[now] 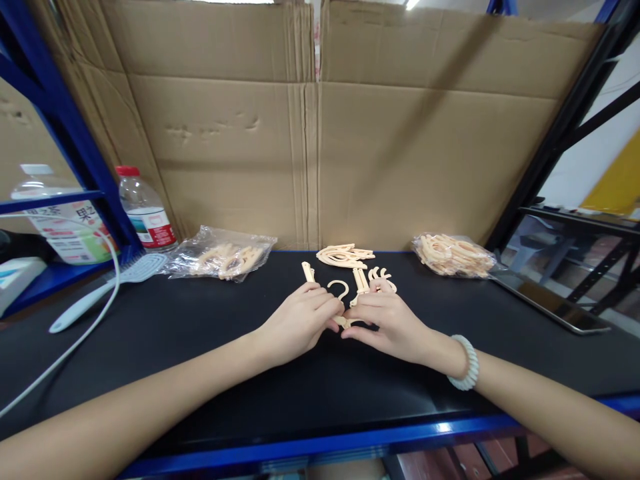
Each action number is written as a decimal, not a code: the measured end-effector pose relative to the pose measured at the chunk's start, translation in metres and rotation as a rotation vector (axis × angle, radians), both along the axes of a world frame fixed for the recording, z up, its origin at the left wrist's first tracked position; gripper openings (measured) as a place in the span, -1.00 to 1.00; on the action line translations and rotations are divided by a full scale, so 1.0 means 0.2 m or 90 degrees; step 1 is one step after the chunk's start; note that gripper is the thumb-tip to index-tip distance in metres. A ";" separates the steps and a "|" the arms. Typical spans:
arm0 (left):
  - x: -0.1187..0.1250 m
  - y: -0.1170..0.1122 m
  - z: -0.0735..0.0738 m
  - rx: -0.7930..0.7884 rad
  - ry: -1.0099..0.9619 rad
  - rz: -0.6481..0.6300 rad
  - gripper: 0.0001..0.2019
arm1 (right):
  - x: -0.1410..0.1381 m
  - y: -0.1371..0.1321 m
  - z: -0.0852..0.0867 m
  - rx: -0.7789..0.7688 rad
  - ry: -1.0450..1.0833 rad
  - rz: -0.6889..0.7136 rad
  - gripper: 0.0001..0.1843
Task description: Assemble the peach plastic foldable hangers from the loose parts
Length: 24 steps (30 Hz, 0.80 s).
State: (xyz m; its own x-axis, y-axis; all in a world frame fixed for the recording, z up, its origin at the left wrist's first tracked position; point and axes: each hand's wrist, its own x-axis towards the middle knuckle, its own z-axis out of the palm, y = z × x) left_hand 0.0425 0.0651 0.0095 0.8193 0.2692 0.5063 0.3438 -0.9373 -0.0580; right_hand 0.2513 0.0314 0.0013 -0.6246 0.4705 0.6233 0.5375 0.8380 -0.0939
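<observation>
The hanger (344,322) is held between 2 hands at the middle of the bench (325,393), its hook (340,283) on the far side. The left hand (299,320) is nearly closed, pinching 1 side; the right hand (393,325) pinches the other between thumb and fingers. It looks like plastic (judging by the smooth, pale surface), so probably light, fairly stiff and slightly slippery, with the thin hook likeliest to snap. The body below the hook should give the surest hold. Loose parts (361,280) lie just beyond the hands.
</observation>
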 end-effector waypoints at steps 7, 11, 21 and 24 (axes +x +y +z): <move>0.00 0.00 0.00 0.008 -0.026 -0.038 -0.83 | -0.01 0.00 0.02 -0.066 0.045 0.011 -0.65; -0.01 0.01 0.00 0.011 -0.033 -0.052 -0.81 | -0.02 -0.01 0.03 -0.090 0.050 0.008 -0.66; -0.04 0.01 0.07 0.044 0.007 -0.081 -0.71 | -0.01 -0.01 0.06 -0.195 0.146 0.001 -0.70; -0.08 0.07 0.11 0.008 0.032 -0.046 -0.77 | 0.01 0.02 0.06 -0.186 0.199 -0.023 -0.73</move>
State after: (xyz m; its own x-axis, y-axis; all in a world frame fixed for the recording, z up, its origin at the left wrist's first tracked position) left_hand 0.0271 0.0797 0.0319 0.8604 0.2025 0.4676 0.2719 -0.9586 -0.0851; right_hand 0.2535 0.0351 0.0134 -0.4059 0.6743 0.6169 0.4744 0.7324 -0.4884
